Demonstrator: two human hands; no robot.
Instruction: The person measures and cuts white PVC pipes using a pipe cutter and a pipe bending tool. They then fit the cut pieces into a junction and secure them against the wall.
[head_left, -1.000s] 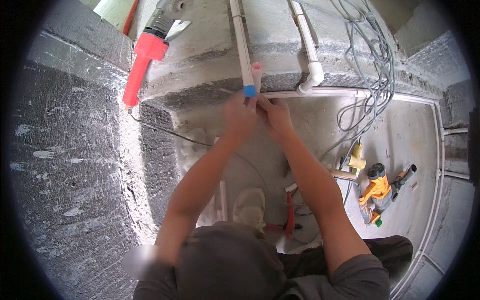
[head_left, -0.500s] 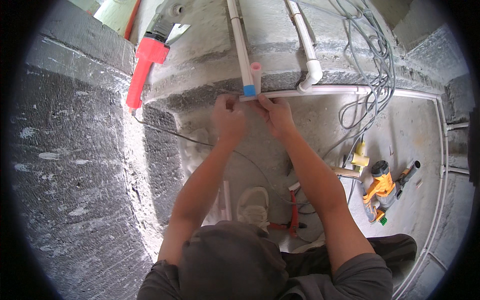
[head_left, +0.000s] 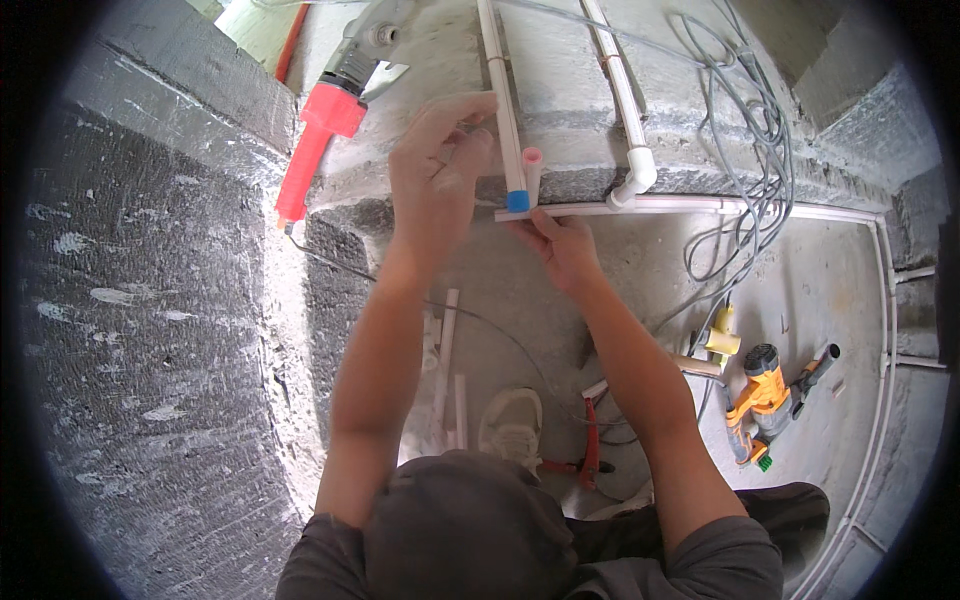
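Note:
My right hand (head_left: 567, 250) pinches the left end of a thin white pipe (head_left: 680, 205) that runs level along the wall's foot. Just above my fingers, a white pipe (head_left: 503, 100) comes down the wall to a blue band (head_left: 518, 201) at its lower end. A short pink-rimmed pipe piece (head_left: 532, 170) stands beside that band. My left hand (head_left: 437, 175) is raised left of the descending pipe, slightly blurred. Its fingers are bent and apart, the tips close to the pipe; whether they touch it I cannot tell. Nothing shows between them.
A red-handled power tool (head_left: 322, 130) leans at the upper left, its cord crossing the floor. Grey cable (head_left: 745, 150) hangs in loops at the right. An orange power tool (head_left: 765, 385), a yellow tool (head_left: 722, 335), red-handled cutters (head_left: 591, 440) and loose pipe lengths (head_left: 445, 350) lie around my feet.
My left hand has left the pipe end and risen up along the left of the descending pipe. My right hand stays at the level pipe. The whole view has shifted slightly.

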